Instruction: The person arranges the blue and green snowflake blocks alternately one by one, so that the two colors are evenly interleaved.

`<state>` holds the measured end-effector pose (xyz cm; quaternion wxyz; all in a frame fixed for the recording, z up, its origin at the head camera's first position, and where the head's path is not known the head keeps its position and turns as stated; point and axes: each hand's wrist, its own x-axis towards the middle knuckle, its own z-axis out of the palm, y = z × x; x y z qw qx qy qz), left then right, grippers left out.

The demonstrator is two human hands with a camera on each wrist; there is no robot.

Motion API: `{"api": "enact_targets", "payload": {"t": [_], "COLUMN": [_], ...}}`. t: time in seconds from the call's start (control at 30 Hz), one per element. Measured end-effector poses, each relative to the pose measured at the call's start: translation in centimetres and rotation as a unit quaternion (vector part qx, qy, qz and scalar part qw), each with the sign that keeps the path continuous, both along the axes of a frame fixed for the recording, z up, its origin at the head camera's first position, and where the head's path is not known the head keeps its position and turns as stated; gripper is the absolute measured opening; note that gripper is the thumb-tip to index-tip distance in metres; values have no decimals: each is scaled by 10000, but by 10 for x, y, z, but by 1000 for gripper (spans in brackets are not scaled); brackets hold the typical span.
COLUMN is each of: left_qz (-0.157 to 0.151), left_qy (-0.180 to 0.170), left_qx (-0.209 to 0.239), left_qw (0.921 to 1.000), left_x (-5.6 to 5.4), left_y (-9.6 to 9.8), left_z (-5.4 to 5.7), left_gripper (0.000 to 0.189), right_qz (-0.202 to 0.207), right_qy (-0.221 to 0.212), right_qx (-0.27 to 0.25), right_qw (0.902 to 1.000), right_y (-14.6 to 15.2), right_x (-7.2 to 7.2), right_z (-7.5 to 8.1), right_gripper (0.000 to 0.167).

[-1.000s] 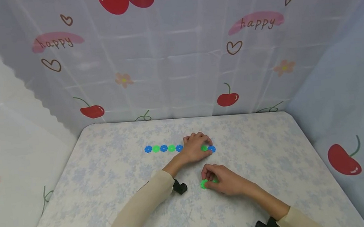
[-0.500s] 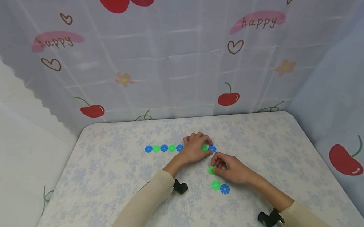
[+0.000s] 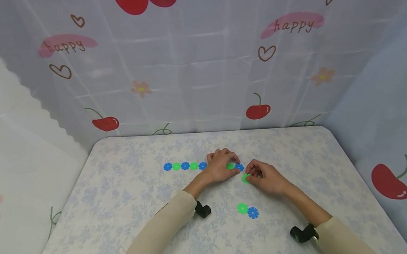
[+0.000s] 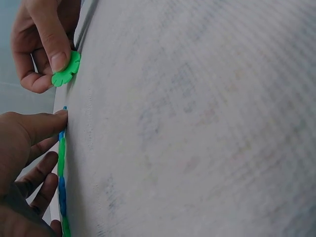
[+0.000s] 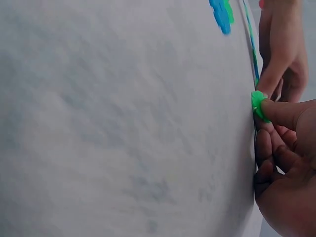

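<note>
A row of flat, notched interlocking discs, alternating blue and green, lies across the table. My left hand arches over its right part and hides some of it. That hand's thumb and a finger hold the blue end disc by its edges, beside a green disc. Just right of this end, my right hand pinches a green notched disc between thumb and fingers. In the left wrist view the pinched green disc stands tilted, apart from the row.
Nearer on the table, a green disc and a blue disc lie side by side, touching or overlapping. Black cameras sit on both wrists. A cherry-printed curtain hangs behind the table's far edge.
My right hand has carried the green disc up and rightward from beside the two loose discs to near the row's right end. My left hand has stayed on the row.
</note>
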<state>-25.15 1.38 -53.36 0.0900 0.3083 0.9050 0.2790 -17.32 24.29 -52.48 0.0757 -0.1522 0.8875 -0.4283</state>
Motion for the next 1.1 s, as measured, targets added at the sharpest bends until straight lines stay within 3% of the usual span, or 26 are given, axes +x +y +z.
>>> {"api": "enact_targets", "payload": {"t": [0.5,0.87,1.1], "left_qz": [20,77,119], "left_qy": [9,-13,-32], "left_qx": [-61,-35,-44], "left_qw": [10000,10000,9999], "left_x": [2,3,4], "left_y": [1,1,1], "left_z": [3,3,3], "left_gripper": [22,21,22], "right_qz": [-716,-881,-883], "right_qy": [413,660,554], "right_qx": [394,749,744], "right_qw": [9958,9911,9918], "right_y": [6,2,1], "right_x": [-22,-25,-23], "right_z": [-4,-7,-4], "right_gripper": [15,14,15]}}
